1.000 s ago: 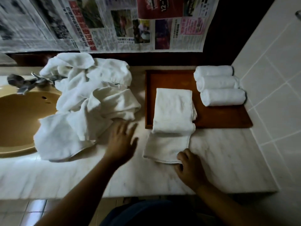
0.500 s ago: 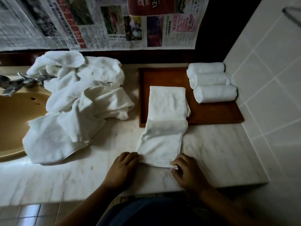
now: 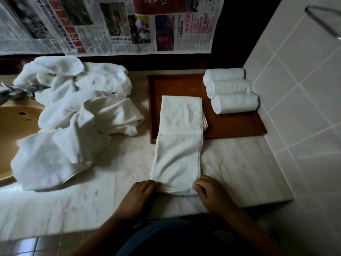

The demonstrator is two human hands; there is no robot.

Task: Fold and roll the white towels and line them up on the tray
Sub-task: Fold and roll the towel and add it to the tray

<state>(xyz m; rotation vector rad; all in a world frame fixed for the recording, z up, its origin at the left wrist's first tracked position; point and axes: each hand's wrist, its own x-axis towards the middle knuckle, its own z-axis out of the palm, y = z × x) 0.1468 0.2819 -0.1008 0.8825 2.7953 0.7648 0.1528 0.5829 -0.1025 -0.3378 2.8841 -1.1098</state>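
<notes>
Your left hand: fingers curled, pinching the near left corner of the folded towel, lower centre of the frame.
Your right hand: fingers curled on the near right corner.
Folded towel: a long strip running up from your hands, with its far end on the tray.
Tray: wooden, centre right, with three rolled towels touching side by side at its far right.
Counter: pale marble, with a heap of loose towels at left beside the sink.
Room: newspaper across the top, tiled wall at right.
</notes>
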